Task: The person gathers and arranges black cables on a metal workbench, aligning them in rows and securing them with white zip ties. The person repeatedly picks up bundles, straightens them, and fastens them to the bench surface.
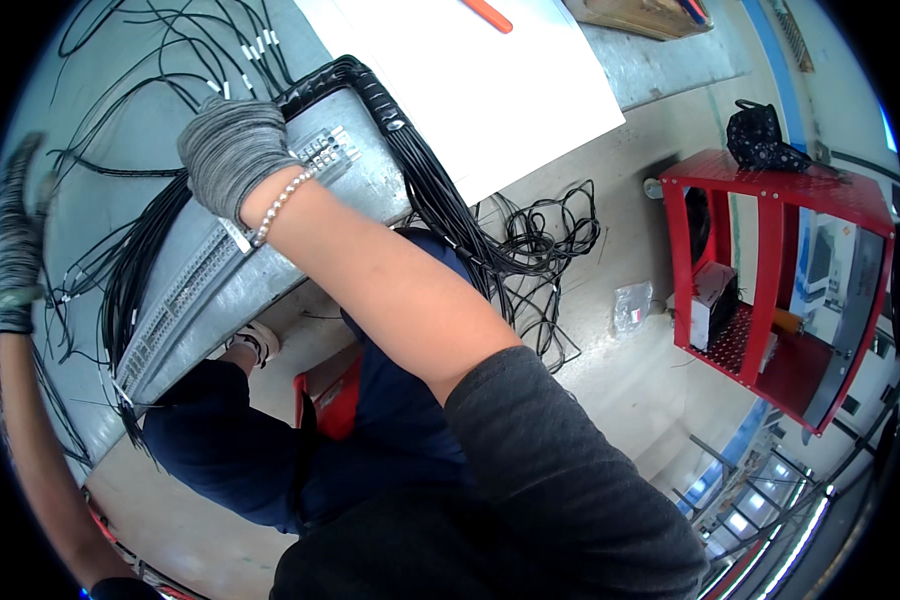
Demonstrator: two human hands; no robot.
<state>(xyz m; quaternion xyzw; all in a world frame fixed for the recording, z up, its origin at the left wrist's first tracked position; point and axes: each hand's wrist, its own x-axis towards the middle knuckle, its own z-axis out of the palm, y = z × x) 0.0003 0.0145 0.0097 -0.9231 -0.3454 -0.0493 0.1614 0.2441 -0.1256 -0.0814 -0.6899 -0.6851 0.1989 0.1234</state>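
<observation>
The gloved right hand (235,152) is resting over the wiring, its back hiding the fingertips, so I cannot tell whether it is gripping a wire or only pressing. The gloved left hand (16,240) is hovering at the far left, fingers extended and thumb apart, holding nothing visible (the lens rim is stretching it). The black cable bundle (425,175) is lying on the grey metal worktop (255,292), bending around a squared corner just right of the right hand; that hand is probably steadying it. Its right-hand run is slanting down and rightward past the near edge, while its left-hand run is trailing toward the lower left. Beyond the knuckles, thin wires with white sleeves (246,52) are fanning toward the far side, perhaps spread for easy sorting. A long terminal strip (180,300) is lying along the near edge, its axis running lower left to upper right. Farther out, a white sheet (540,100) is carrying an orange-handled tool (489,14), and a red cart (705,170) is standing rightward.
</observation>
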